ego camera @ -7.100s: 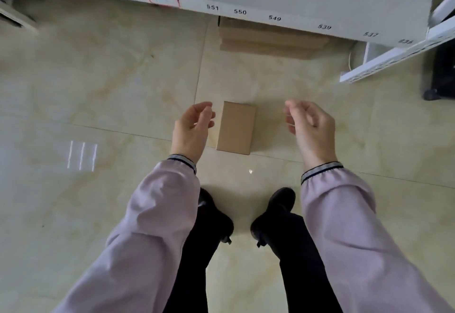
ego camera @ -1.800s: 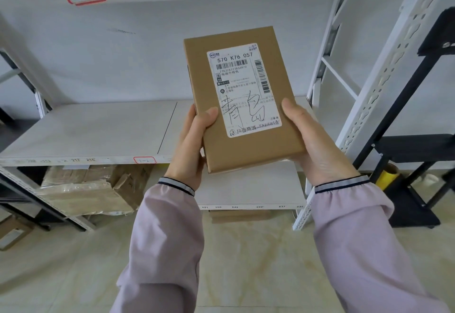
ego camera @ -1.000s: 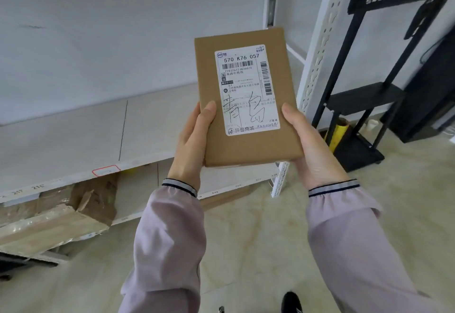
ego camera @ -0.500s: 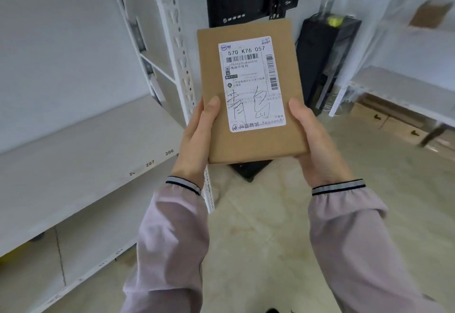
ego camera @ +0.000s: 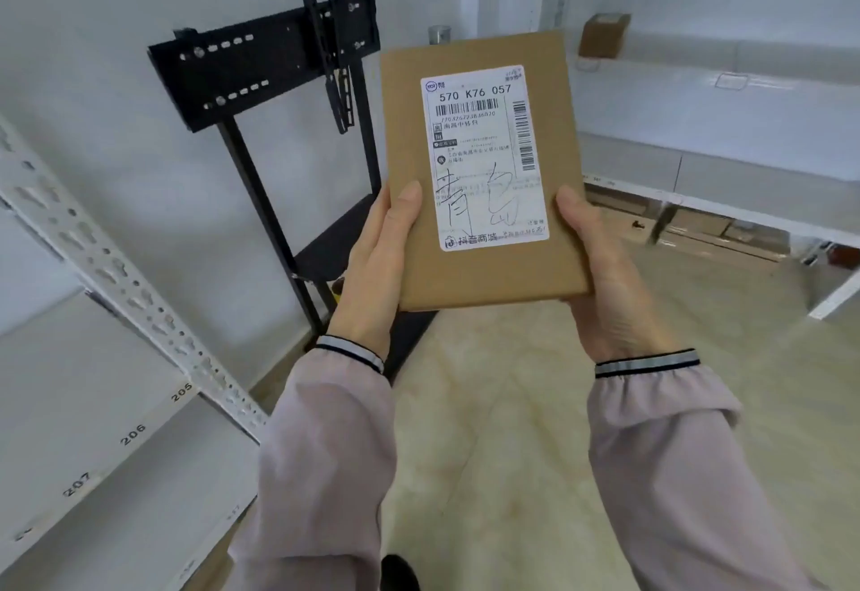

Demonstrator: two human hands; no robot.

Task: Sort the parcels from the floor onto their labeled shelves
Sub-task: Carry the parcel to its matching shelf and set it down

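Note:
I hold a flat brown cardboard parcel upright in front of me, its white shipping label facing me with "570 K76 057" printed and two handwritten characters. My left hand grips its lower left edge, thumb on the front. My right hand grips the lower right edge, thumb on the front too. White shelves numbered 205 to 207 run along my left. Another white shelf unit stands at the right, across the floor.
A black TV mount stand stands against the wall straight ahead. A small brown box sits on the right shelf's upper level, and flat cartons lie under that unit. Beige tiled floor stretches between the shelves.
My view has swung further right: the left shelves slid toward the frame's edge, the black stand and right shelf unit came more into view. Both hands keep the same hold on the parcel.

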